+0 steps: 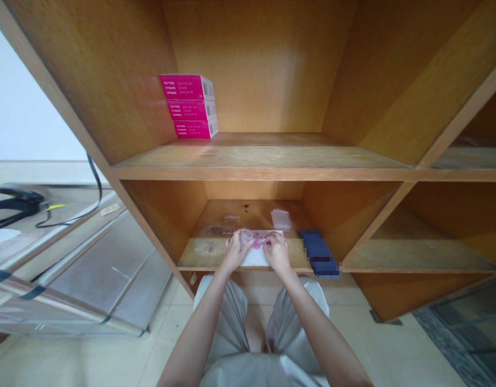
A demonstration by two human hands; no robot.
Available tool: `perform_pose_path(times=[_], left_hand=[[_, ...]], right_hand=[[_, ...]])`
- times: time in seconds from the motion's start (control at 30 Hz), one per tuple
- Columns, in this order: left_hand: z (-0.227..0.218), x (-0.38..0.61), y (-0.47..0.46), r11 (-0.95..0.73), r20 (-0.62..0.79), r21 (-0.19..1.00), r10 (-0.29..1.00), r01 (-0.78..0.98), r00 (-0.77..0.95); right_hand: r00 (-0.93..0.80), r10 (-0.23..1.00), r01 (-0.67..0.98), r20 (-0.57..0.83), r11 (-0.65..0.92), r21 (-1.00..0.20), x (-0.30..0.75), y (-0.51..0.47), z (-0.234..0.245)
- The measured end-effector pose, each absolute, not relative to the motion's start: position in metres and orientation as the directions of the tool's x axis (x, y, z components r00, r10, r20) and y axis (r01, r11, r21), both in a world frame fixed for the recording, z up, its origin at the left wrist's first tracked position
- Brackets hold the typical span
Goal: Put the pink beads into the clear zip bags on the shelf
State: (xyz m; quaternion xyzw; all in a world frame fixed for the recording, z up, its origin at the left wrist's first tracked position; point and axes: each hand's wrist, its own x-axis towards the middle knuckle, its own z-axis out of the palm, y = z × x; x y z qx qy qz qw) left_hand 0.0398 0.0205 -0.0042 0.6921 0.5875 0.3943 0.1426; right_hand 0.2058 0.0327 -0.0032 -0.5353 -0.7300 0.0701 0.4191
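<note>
A sheet of white paper lies on the lower shelf with a small heap of pink tablets on it. At the left side of the heap, my left hand is closed on a small clear plastic bag, its thumb pointing toward the tablets. My right hand bends over the paper's right side, fingertips pinched at the edge of the heap; whatever is between them is too small to make out. Behind my left hand lies another clear bag with some pink tablets. Further right is a stack of clear empty bags.
A dark blue, partly pixelated flat object lies right of the paper. Three stacked pink boxes stand on the upper shelf. Shelf dividers enclose both sides. A metal-framed rack with a black cable stands to the left.
</note>
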Motion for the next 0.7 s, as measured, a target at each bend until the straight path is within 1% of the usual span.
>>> perform_pose_path(times=[0.13, 0.53, 0.63, 0.7], left_hand=[[-0.0028, 0.0404, 0.0194, -0.256, 0.366, 0.660, 0.931, 0.707, -0.004], [-0.0022, 0.0403, 0.0192, -0.260, 0.367, 0.662, 0.930, 0.703, -0.002], [-0.0037, 0.0402, 0.0203, -0.269, 0.376, 0.660, 0.926, 0.701, 0.002], [-0.0043, 0.0401, 0.0206, -0.265, 0.372, 0.659, 0.928, 0.704, 0.001]], right_hand=[[-0.106, 0.851, 0.761, 0.514, 0.402, -0.510, 0.2079, 0.0308, -0.0080], [-0.155, 0.847, 0.750, 0.508, 0.436, -0.498, 0.2074, 0.0315, -0.0116], [-0.149, 0.848, 0.735, 0.508, 0.439, -0.518, 0.2075, 0.0328, -0.0101], [-0.118, 0.849, 0.706, 0.515, 0.437, -0.558, 0.2067, 0.0349, -0.0048]])
